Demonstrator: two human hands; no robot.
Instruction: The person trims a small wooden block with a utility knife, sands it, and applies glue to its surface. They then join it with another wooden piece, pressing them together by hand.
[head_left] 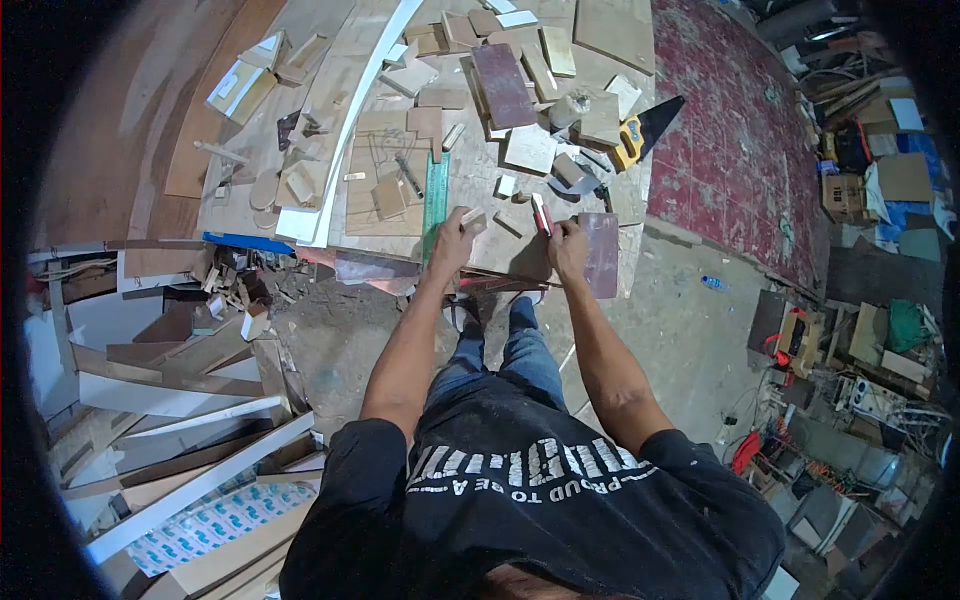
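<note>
Pale wood, in a small block [474, 219], sits pinched in the left hand [452, 236] above the near edge of the worktop [475, 180]. It looks light and stiff, hard to crush; its short sides suit a thumb-and-finger hold, though sanded faces or dust could make it slip. The right hand [568, 248] is closed round a slim red-and-white hand tool [541, 212], its far end pointing away from the body. It should be light and rigid, best held by the red part; whether it carries a blade is too small to tell, so the far end is worth keeping fingers off.

Between the hands lies a narrow wooden strip [508, 225], with a small white-faced block [507, 186] beyond it. The green ruler [436, 205] bounds the left side; a flat maroon rectangular board [601, 262] lies just beside the right hand, near the worktop's edge. Farther out, offcuts and the yellow-handled saw [630, 145] crowd any forward reach; the freest room is upward and back toward the body.
</note>
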